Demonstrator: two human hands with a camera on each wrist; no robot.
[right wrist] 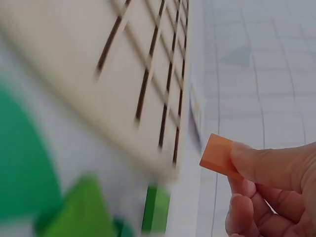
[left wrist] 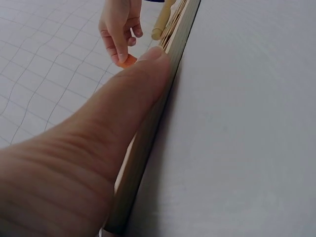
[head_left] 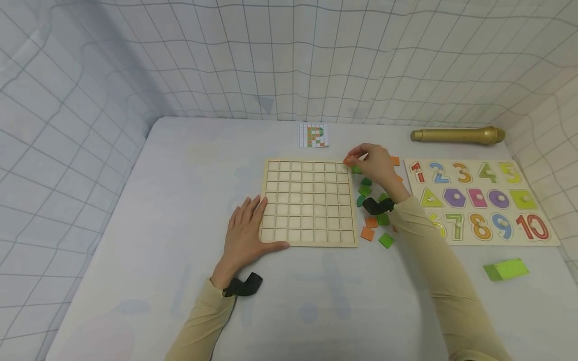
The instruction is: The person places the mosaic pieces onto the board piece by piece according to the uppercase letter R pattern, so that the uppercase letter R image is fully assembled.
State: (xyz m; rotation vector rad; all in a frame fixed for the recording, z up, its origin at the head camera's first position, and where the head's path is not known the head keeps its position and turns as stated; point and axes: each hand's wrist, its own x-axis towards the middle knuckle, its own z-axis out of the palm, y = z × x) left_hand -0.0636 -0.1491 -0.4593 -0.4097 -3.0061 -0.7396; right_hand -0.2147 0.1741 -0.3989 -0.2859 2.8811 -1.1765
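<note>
A wooden grid board (head_left: pixel 309 203) with bare square cells lies flat on the table. My left hand (head_left: pixel 246 228) rests at its lower left corner, fingers straight along the left side and thumb (left wrist: pixel 133 89) along the front edge. Between thumb and fingertips my right hand (head_left: pixel 375 161) pinches an orange square tile (right wrist: pixel 217 155), near the board's upper right corner. Several loose green tiles (head_left: pixel 386 240) and orange tiles (head_left: pixel 368 233) lie scattered right of the board, partly hidden under the right arm.
Behind the board lies a small pattern card (head_left: pixel 313 135) with a coloured figure on a grid. To the right are a number and shape puzzle board (head_left: pixel 480 200), a gold microphone (head_left: pixel 458 135) and a green block (head_left: pixel 506 269). Gridded white cloth (head_left: pixel 316 55) hangs behind the table.
</note>
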